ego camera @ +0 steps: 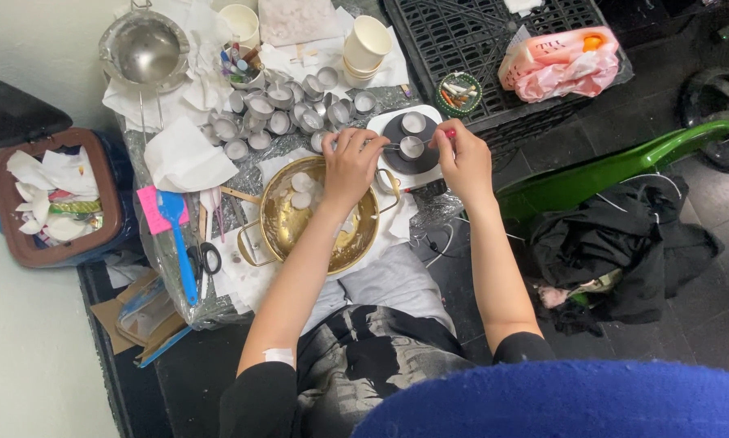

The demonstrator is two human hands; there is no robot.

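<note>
Over hotplate [413, 146]: both hands at a tealight cup [411, 147].
Left hand [351, 165] fingers pinch a thin tool; right hand [464, 158] fingers pinch a pink-tipped stick, brass bowl [277, 221] below.

Left hand [350, 166]: forearm bare, extended forward, fingers curled, pinching. Right hand [464, 158]: forearm bare, extended, fingers closed in a pinch.

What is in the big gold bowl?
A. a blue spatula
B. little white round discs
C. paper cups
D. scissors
B: the gold bowl holds a few little white round discs, just beside the left hand.
</note>
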